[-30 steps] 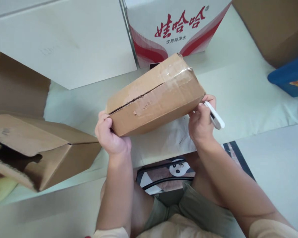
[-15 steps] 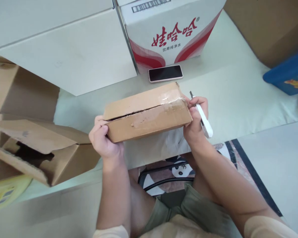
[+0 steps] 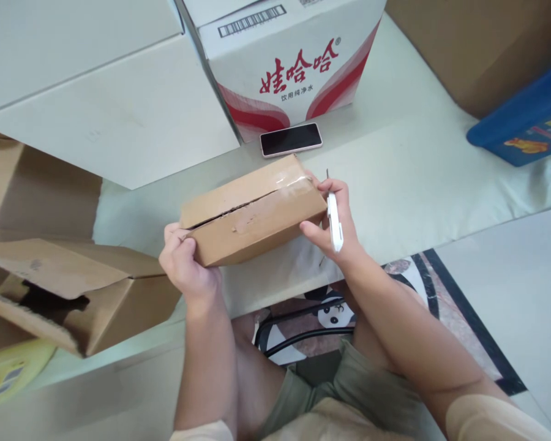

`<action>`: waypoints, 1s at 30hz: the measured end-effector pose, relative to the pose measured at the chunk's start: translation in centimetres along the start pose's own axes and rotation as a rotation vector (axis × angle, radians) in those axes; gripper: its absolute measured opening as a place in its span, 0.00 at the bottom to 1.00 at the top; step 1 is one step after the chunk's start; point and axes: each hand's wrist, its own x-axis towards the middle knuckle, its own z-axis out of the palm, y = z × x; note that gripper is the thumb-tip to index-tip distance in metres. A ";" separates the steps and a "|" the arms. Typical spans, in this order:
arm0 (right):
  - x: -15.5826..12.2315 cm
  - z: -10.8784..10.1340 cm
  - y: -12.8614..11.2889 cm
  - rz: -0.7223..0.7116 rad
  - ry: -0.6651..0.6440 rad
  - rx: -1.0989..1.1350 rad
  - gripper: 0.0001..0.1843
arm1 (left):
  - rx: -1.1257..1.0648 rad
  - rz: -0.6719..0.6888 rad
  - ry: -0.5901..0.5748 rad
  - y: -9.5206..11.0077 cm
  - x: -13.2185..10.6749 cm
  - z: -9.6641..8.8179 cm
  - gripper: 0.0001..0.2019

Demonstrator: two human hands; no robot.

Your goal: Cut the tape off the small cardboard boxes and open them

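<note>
A taped cardboard box (image 3: 257, 220), its top seam partly split, is held tilted over the counter (image 3: 408, 184), near its front edge. The left hand (image 3: 186, 263) has its grip clamped on the box's left end. The right hand (image 3: 337, 214) has its grip closed around a white utility knife (image 3: 335, 226), fingers at the box's right end. Behind the box, a phone (image 3: 291, 139) lies before a red-lettered white carton (image 3: 294, 76). An open carton (image 3: 133, 306) sits at the counter's front edge, left.

The carton (image 3: 257, 223) is brown — the cutter's handle (image 3: 335, 225) white.
</note>
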 end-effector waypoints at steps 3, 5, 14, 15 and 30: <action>0.3 -0.1 0.3 0.090 0.032 -0.034 0.32 | -0.076 0.067 0.043 0.4 -0.2 0.8 0.18; 0.5 0.1 0.3 0.102 0.042 -0.032 0.30 | -0.115 0.086 0.038 0.4 -0.2 1.0 0.18; 0.1 1.0 0.0 0.080 0.157 0.017 0.27 | -0.099 0.089 0.016 0.0 -0.4 0.3 0.14; 0.1 1.0 -0.1 0.084 0.161 -0.004 0.29 | -0.090 0.094 0.003 -0.2 -0.4 0.1 0.14; -0.1 0.6 -0.7 0.091 0.137 -0.109 0.23 | 0.175 0.061 -0.347 -1.5 0.2 -2.0 0.34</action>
